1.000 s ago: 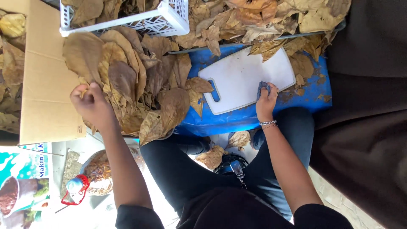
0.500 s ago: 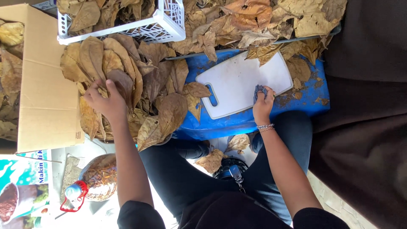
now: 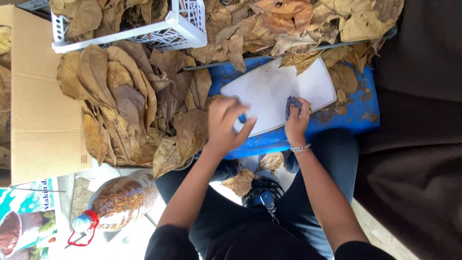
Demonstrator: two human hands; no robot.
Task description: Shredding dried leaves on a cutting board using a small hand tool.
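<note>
A small blue cloth [image 3: 291, 103] is clenched in the right hand [image 3: 296, 123] and pressed onto a white cutting board [image 3: 281, 91], apparently mid-wipe. The open left hand [image 3: 226, 125] rests on the board's near edge, dried leaves [image 3: 120, 106] heaped just beyond it.

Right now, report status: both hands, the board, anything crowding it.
Left hand open, at the white board's near corner. Right hand shut on a blue cloth, pressed to the board. Dry leaves overlap the far edge.
</note>
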